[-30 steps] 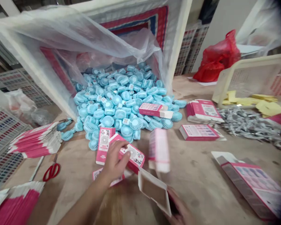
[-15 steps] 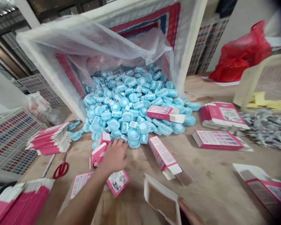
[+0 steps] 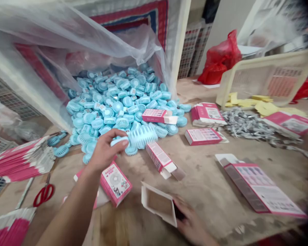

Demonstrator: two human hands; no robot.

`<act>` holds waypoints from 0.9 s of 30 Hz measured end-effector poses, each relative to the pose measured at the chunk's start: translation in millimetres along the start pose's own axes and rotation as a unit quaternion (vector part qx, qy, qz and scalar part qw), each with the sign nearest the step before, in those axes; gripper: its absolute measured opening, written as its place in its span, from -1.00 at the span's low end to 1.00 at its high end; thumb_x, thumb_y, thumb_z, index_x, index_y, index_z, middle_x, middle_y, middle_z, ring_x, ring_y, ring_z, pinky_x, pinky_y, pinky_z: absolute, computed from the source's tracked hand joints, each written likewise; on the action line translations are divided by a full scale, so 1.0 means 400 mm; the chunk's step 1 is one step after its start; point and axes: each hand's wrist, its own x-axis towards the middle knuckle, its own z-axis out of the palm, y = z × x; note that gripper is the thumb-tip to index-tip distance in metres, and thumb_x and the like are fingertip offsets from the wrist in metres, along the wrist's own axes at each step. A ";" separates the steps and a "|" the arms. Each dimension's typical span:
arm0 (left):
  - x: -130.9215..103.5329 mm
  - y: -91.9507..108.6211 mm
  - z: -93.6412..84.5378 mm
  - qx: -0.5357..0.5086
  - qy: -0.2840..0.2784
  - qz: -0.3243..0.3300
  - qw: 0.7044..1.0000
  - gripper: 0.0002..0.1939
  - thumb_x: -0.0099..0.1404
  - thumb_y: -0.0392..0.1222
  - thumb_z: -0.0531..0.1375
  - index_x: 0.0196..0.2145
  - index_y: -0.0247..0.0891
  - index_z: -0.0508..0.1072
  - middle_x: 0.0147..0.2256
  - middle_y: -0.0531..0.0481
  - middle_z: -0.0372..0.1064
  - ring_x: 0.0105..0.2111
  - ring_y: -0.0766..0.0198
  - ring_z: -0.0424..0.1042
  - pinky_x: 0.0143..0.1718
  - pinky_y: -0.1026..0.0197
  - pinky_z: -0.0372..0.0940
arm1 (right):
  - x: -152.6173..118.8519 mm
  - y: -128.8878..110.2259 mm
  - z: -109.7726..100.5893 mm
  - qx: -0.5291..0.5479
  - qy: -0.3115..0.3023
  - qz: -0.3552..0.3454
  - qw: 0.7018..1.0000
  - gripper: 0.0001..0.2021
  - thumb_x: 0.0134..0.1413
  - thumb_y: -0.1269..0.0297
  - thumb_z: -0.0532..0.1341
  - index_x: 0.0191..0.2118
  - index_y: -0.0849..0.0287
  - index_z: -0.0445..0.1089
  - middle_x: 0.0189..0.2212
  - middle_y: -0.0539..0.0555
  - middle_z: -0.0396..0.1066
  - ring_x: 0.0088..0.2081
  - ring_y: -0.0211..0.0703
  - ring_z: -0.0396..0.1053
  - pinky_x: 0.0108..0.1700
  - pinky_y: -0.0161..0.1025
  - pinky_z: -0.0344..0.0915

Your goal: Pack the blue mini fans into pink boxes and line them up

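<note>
My left hand (image 3: 107, 148) grips a light blue handheld fan (image 3: 141, 136) by its handle, in front of a heap of similar fans (image 3: 113, 106). The held fan's round ribbed head points right and is blurred. At the lower middle, my right hand (image 3: 188, 218) closes around an open carton (image 3: 159, 206) whose mouth faces up and toward the heap. Below my left hand a closed pink fan box (image 3: 116, 182) lies on the table. Just beyond the right hand, another pink box (image 3: 160, 157) rests with its end flaps open.
A big white crate (image 3: 178, 51) lined with plastic lies tipped behind the fans. Red scissors (image 3: 43, 194) and flattened cartons (image 3: 25, 157) are at left. Grey straps (image 3: 246, 126), a cream basket (image 3: 226, 85) and an open pink box (image 3: 261, 191) stand at right.
My left hand has lifted a fan from the front of the heap. My right hand has come further into view with the carton. The view has swung right.
</note>
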 end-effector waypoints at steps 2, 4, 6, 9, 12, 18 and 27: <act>-0.085 0.068 -0.020 -0.122 -0.031 0.028 0.992 -0.61 0.16 0.13 0.31 -0.26 -0.27 0.47 -0.30 -0.06 0.43 -0.45 0.30 0.43 -0.50 0.32 0.35 | 0.007 -0.009 -0.002 0.007 0.007 -0.014 1.000 -0.50 0.13 -0.04 0.25 0.14 0.04 0.40 0.02 0.23 0.48 0.07 0.17 0.45 0.12 0.15 0.39; -0.153 0.112 -0.003 -0.171 -0.038 0.027 0.984 -0.66 0.17 0.05 0.34 -0.24 -0.23 0.46 -0.40 0.00 0.43 -0.53 0.36 0.40 -0.59 0.38 0.31 | 0.013 -0.016 -0.007 0.013 0.007 -0.030 0.999 -0.49 0.12 -0.04 0.27 0.16 0.00 0.38 0.01 0.20 0.50 0.04 0.16 0.46 0.11 0.13 0.40; -0.198 0.131 0.043 -0.122 0.006 0.058 0.991 -0.69 0.19 -0.03 0.35 -0.19 -0.19 0.40 -0.42 0.04 0.45 -0.57 0.38 0.40 -0.61 0.41 0.30 | 0.015 -0.020 -0.011 0.011 0.000 -0.037 0.999 -0.49 0.12 0.00 0.29 0.17 0.00 0.37 0.01 0.19 0.50 0.04 0.16 0.47 0.12 0.13 0.39; -0.225 0.125 0.111 0.068 0.061 0.213 0.973 -0.65 0.18 -0.06 0.37 -0.14 -0.21 0.39 -0.28 -0.06 0.48 -0.40 0.28 0.50 -0.45 0.35 0.41 | 0.014 -0.017 -0.013 0.002 0.001 -0.030 1.000 -0.48 0.11 0.04 0.30 0.17 0.05 0.36 0.02 0.22 0.49 0.05 0.15 0.46 0.11 0.14 0.39; -0.236 0.094 0.120 0.154 -0.042 0.271 0.949 -0.66 0.24 -0.01 0.31 -0.10 -0.21 0.43 -0.13 -0.15 0.44 -0.25 0.21 0.51 -0.28 0.25 0.46 | 0.011 -0.015 -0.009 -0.007 0.015 -0.034 0.999 -0.47 0.13 -0.02 0.28 0.17 0.06 0.36 0.01 0.22 0.49 0.04 0.15 0.46 0.08 0.13 0.40; -0.290 -0.020 0.153 0.015 -0.180 -0.095 0.979 0.01 -0.10 0.04 0.49 0.25 -0.16 0.17 0.09 -0.21 0.35 -0.05 -0.03 0.45 -0.04 -0.03 0.41 | 0.013 -0.102 -0.054 -0.048 -0.066 -0.020 0.996 -0.56 0.21 0.08 0.20 0.15 0.14 0.36 0.00 0.25 0.49 0.02 0.11 0.46 0.04 0.02 0.43; -0.221 0.049 0.593 -0.233 -0.185 -0.188 0.936 -0.40 0.15 -0.22 0.29 0.12 -0.31 0.23 -0.01 -0.22 0.42 -0.19 0.14 0.48 -0.17 0.12 0.39 | -0.113 -0.082 -0.446 -0.429 0.015 -0.030 0.903 -0.64 0.26 0.13 0.08 0.02 0.19 0.44 -0.16 0.23 0.56 -0.17 0.12 0.55 -0.20 -0.02 0.54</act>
